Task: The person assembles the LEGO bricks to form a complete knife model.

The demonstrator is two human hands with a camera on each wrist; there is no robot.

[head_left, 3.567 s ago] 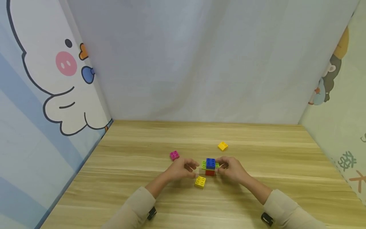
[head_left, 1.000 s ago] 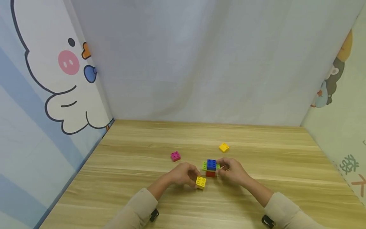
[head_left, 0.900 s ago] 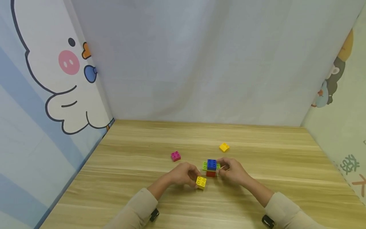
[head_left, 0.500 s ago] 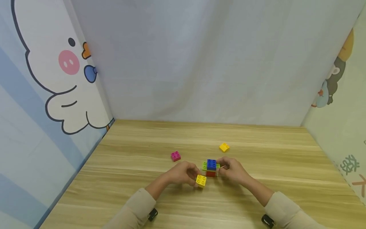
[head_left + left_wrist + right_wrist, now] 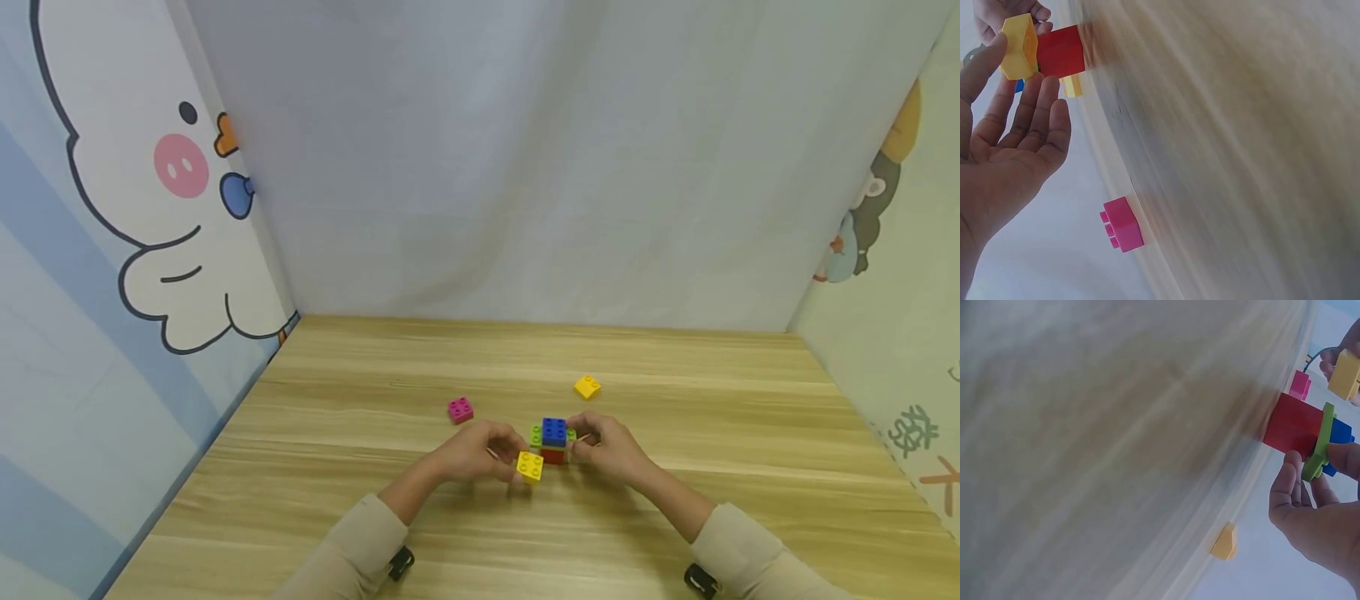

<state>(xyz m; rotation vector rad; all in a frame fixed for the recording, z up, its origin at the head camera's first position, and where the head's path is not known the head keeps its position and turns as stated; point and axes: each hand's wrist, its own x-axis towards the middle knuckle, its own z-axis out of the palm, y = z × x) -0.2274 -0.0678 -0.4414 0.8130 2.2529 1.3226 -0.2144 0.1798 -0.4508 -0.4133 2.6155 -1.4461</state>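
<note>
My left hand (image 5: 480, 452) pinches a yellow toy building brick (image 5: 530, 467) between thumb and fingers; in the left wrist view the brick (image 5: 1020, 47) is clear of the table. Just beyond it stands a small stack: a red brick (image 5: 552, 456) at the bottom, a light green plate (image 5: 1320, 442) across it, and a blue brick (image 5: 554, 431) on top. The green plate sticks out on both sides of the blue brick. My right hand (image 5: 611, 446) grips the plate's right end with thumb and fingers, and the red brick rests on the table.
A magenta brick (image 5: 461, 410) lies behind my left hand. Farther back to the right is an orange-yellow brick (image 5: 587, 387). The wood-grain table (image 5: 360, 367) ends at a pale curtain (image 5: 480, 167), with printed cartoon panels on both sides.
My left hand, open beside the yellow brick at first, has taken hold of it and lifted it slightly toward the stack. The right hand keeps its grip on the green plate.
</note>
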